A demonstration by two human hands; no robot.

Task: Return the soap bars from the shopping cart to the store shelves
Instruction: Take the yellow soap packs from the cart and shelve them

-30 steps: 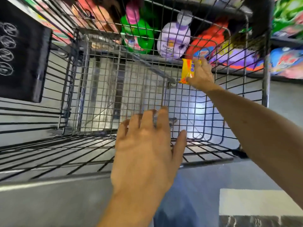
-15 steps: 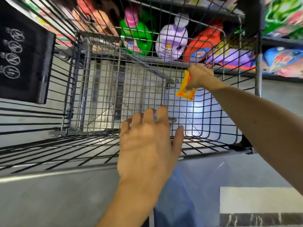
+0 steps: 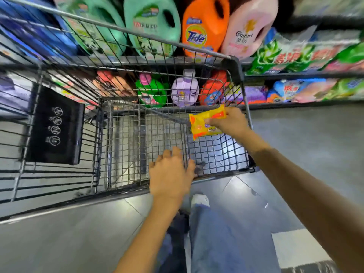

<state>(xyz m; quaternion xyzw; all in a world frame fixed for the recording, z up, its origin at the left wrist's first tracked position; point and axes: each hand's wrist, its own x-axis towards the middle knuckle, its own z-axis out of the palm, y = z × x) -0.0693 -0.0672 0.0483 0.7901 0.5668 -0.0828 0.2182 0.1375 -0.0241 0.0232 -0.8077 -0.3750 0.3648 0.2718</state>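
Yellow soap bar [image 3: 204, 125] (blue writing too blurred to read) pinched in right hand [image 3: 230, 123] fingers, over cart [image 3: 239, 75] toward 2 o'clock. Left hand [image 3: 171, 174] fingers relaxed, on near rim. Shelves [image 3: 295, 75] at 12 o'clock: Tide jug [image 3: 199, 30], Comfort bottle [image 3: 246, 30].

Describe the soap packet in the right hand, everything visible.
The soap packet is a flat, sealed wrapper of what looks like glossy plastic film. It is yellow with orange ends and carries blue lettering too blurred to read. It is tilted, its long side rising toward the right. The right hand pinches its right part and holds it in the air inside the cart, near the right wall. Nothing else appears to touch it.
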